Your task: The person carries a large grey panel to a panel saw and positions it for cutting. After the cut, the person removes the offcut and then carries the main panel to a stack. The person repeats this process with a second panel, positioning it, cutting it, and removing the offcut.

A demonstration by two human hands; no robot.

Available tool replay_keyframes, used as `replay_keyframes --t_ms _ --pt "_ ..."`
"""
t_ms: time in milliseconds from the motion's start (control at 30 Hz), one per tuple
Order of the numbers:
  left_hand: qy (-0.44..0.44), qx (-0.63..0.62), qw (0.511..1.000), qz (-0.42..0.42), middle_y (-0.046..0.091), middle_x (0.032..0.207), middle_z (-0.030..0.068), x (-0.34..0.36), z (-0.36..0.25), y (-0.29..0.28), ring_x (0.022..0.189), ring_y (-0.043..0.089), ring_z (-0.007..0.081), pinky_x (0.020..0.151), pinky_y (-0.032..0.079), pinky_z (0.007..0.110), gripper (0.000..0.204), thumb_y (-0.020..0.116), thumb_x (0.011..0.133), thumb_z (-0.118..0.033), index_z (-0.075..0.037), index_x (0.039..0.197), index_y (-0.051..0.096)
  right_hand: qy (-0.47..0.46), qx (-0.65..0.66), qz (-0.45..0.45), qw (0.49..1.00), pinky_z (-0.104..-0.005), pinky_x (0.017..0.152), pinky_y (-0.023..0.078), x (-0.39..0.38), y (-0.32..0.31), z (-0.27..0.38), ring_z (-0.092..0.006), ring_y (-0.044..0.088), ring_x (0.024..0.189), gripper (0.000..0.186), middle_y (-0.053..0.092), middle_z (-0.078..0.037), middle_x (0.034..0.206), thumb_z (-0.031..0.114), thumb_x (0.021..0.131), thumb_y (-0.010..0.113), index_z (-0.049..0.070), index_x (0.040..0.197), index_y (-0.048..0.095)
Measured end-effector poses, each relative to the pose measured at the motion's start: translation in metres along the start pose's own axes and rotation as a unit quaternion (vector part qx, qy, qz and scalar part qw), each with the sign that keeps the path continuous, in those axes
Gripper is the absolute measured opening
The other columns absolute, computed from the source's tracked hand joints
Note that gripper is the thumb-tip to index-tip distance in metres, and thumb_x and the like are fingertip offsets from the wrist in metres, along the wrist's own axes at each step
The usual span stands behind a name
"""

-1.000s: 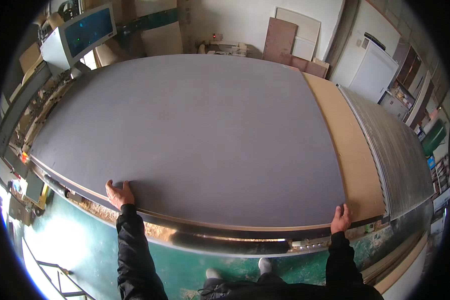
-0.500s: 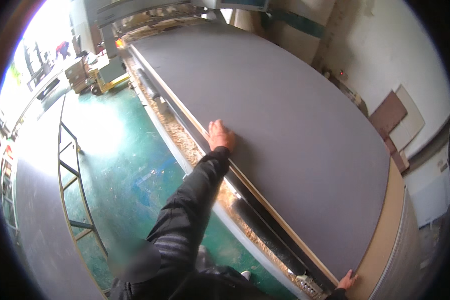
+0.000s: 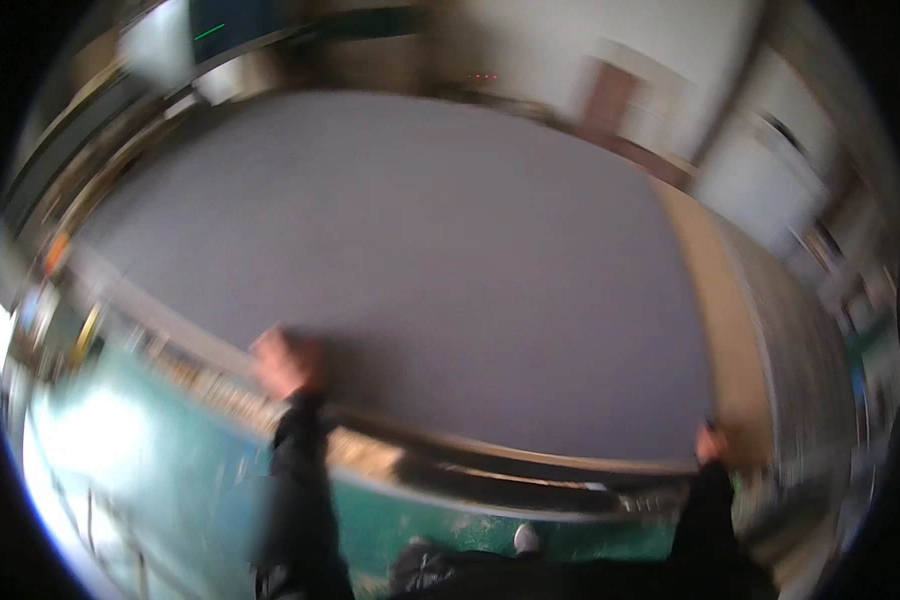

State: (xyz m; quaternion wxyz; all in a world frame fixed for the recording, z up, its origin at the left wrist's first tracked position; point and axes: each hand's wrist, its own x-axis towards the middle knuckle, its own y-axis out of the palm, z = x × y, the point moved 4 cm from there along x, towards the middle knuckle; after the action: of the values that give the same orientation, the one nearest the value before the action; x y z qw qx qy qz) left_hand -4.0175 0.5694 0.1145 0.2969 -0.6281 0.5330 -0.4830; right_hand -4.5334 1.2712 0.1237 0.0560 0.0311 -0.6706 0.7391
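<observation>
A large grey board (image 3: 420,260) lies flat across a long machine bed. My left hand (image 3: 285,362) is at its near edge, toward the left, with the arm stretched forward; motion smears its fingers. At the near right corner of the board, my right hand (image 3: 711,442) touches the edge, its fingers too blurred to make out. Beyond the board's right end, a light brown strip of board or bed surface (image 3: 720,320) shows.
Sawdust (image 3: 365,452) and dark rollers (image 3: 470,484) line the bed's near side. Green floor (image 3: 570,538) lies in front, with my shoe (image 3: 526,538) on it. Machine parts (image 3: 90,150) stand at the far left. A pale wall (image 3: 530,50) rises behind.
My view has swung to the right, so the board now lies more crosswise. Both hands remain at the board's near edge, and more of my right arm shows.
</observation>
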Motion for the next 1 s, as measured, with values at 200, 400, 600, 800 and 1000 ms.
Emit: replay_keyframes --t_ms 200,400,600,800,1000 --pt "-0.046 -0.083 0.995 -0.039 0.06 0.132 0.0128 0.012 0.014 -0.007 0.121 0.057 0.0328 0.101 0.043 0.046 0.065 0.072 0.084 -0.044 -0.012 0.136 0.051 0.06 0.05 0.012 0.997 -0.0476 0.09 0.05 -0.017 -0.01 0.008 -0.0394 0.066 0.1 0.058 0.071 -0.022 0.1 0.058 0.087 0.051 0.005 0.098 0.073" --pt "0.07 -0.178 0.975 -0.11 0.064 0.122 0.0134 0.032 0.014 0.049 0.109 0.063 0.0333 0.092 0.049 0.047 0.053 0.07 0.087 -0.035 -0.009 0.13 0.053 -0.064 0.162 0.108 0.979 -0.0437 0.106 0.042 -0.027 -0.028 -0.031 -0.0395 0.053 0.126 0.093 0.055 -0.03 0.133 0.062 0.075 0.071 -0.009 0.133 0.051" --pt "0.144 -0.078 0.952 -0.259 0.065 0.109 0.019 -0.01 -0.002 0.035 0.097 0.063 0.0361 0.081 0.053 0.052 0.053 0.071 0.086 -0.038 0.0 0.12 0.056 -0.186 0.14 0.224 0.946 -0.0403 0.104 0.043 -0.043 -0.044 -0.038 -0.0389 0.054 0.123 0.102 0.054 -0.031 0.131 0.048 0.064 0.084 -0.011 0.136 0.044" --pt "0.069 -0.106 0.977 -0.172 0.06 0.122 0.0199 -0.022 -0.022 0.025 0.115 0.055 0.0397 0.097 0.044 0.057 0.067 0.076 0.078 -0.039 -0.001 0.128 0.051 -0.222 0.197 0.142 0.944 -0.0446 0.086 0.05 -0.046 -0.06 -0.032 -0.0399 0.063 0.099 0.074 0.065 -0.028 0.102 0.039 0.058 0.086 -0.008 0.108 0.059" --pt "0.041 -0.103 0.978 -0.179 0.058 0.126 0.021 -0.007 -0.02 0.038 0.118 0.054 0.0404 0.099 0.043 0.057 0.065 0.072 0.08 -0.038 -0.003 0.13 0.05 -0.21 0.222 0.14 0.942 -0.0431 0.093 0.048 -0.045 -0.055 -0.03 -0.0411 0.06 0.109 0.08 0.061 -0.031 0.113 0.037 0.055 0.087 -0.011 0.111 0.058"
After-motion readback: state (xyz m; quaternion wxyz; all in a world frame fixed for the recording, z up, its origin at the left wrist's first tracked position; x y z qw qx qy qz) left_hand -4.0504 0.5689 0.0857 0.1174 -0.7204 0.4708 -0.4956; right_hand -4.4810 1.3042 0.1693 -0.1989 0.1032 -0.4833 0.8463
